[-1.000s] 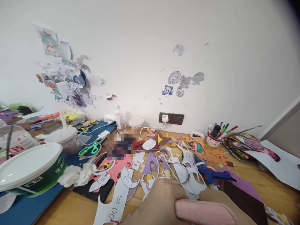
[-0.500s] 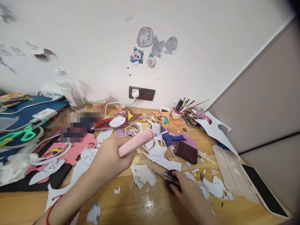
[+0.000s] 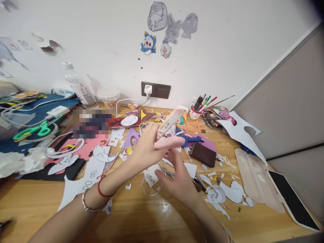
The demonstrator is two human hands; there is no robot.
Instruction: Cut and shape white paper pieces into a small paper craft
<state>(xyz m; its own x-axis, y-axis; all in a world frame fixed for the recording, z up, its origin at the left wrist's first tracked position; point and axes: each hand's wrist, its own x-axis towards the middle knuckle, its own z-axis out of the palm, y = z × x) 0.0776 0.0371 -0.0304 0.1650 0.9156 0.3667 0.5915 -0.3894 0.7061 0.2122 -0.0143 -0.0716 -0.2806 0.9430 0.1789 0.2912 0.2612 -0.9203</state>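
Note:
My left hand (image 3: 149, 143) is wrapped round a pink hinged stapler (image 3: 170, 143), whose two arms stand spread apart, the upper one showing a pale inner side. Just below it is my right hand (image 3: 179, 179), fingers apart and nothing seen in them; whether its fingertips touch the stapler I cannot tell. Under the right hand lie the scissors (image 3: 169, 172), partly hidden, with dark handles to the right. A white paper piece with handwriting (image 3: 151, 176) lies beside my right thumb.
Paper scraps and cut-outs cover much of the wooden table (image 3: 141, 216). A brown block (image 3: 203, 154), a blue glue gun (image 3: 192, 139) and a pen cup (image 3: 196, 113) stand to the right. A phone (image 3: 291, 199) lies at the right edge. Green scissors (image 3: 35, 131) and a bottle (image 3: 82, 86) are left.
My right hand has let go of the scissors and risen towards my left hand. The stapler now stands spread open where it was folded. The view has tilted down.

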